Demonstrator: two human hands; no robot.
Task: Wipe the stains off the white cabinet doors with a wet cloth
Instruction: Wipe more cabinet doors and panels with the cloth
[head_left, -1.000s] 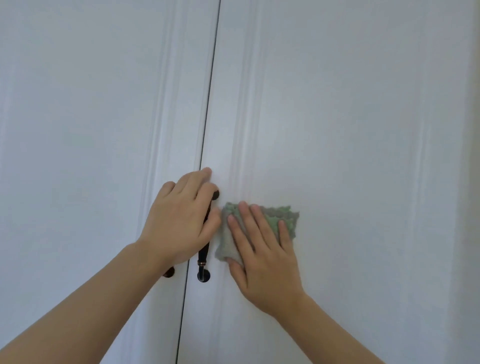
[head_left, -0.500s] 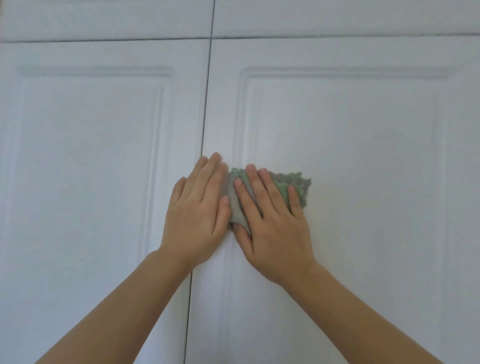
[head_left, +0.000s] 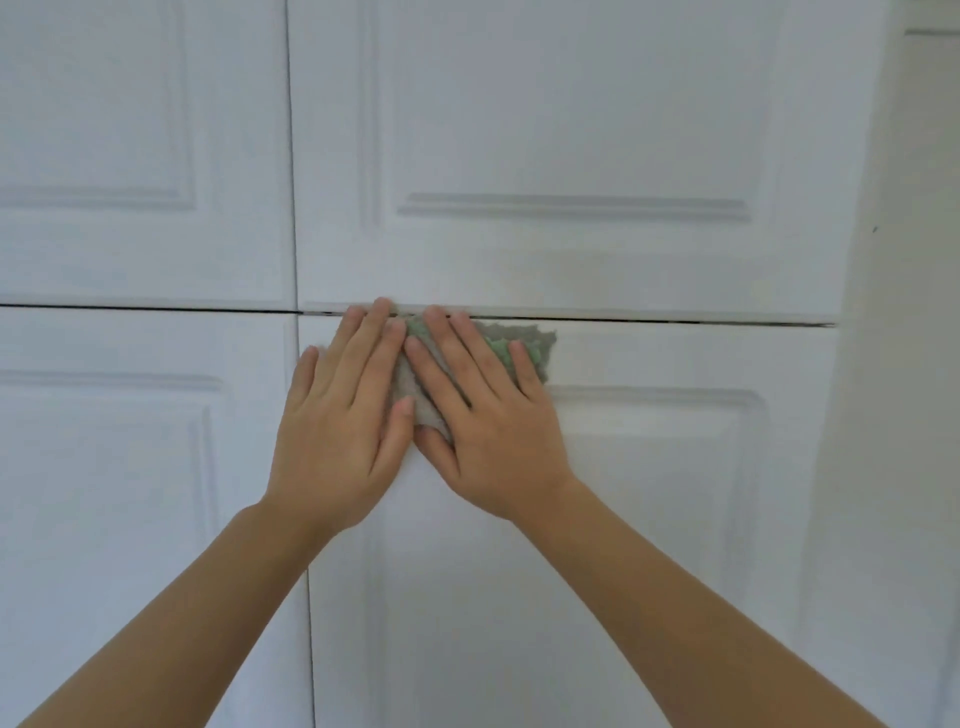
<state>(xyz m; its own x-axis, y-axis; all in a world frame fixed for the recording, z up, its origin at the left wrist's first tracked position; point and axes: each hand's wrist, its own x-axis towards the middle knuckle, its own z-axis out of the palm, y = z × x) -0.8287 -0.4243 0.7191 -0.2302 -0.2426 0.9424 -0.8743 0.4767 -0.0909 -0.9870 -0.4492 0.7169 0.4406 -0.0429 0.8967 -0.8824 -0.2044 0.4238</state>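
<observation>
Item: wet cloth (head_left: 524, 345), flat under my right hand (head_left: 488, 421), fingers straight, pressing it on the lower right door (head_left: 649, 519) just below the gap. My left hand (head_left: 343, 431), open, presses alongside. Step: wiping upward. Next: cross onto the upper door (head_left: 571, 130)

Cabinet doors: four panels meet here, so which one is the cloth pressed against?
The lower right door. The cloth lies flat on its top rail, just below the horizontal gap, under both hands; the other three doors carry no cloth.
</observation>
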